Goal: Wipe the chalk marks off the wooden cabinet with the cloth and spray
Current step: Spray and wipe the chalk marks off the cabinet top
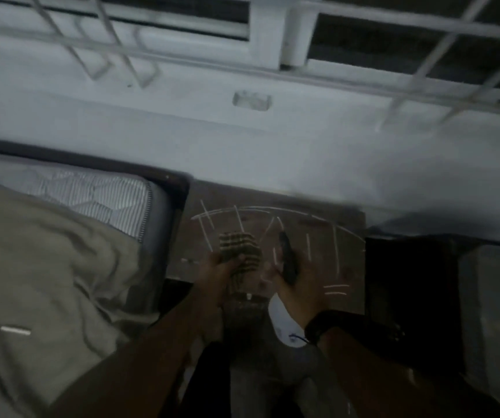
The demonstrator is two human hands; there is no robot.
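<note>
Your left hand (217, 268) grips the cloth (239, 251); your right hand (295, 274) holds the spray (287, 256). Marks (272, 211) on the cabinet (351, 267) look untouched: spray them next, then wipe.

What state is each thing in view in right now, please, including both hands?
Brown wooden cabinet top: white chalk marks unwiped.
Striped green-and-tan cloth: bunched, gripped, over the cabinet.
Dark spray bottle: held over the cabinet; details blurred.
Left hand: grips the cloth.
Right hand: holds the bottle.
Bed with beige blanket: rumpled, mattress corner bare.
</note>
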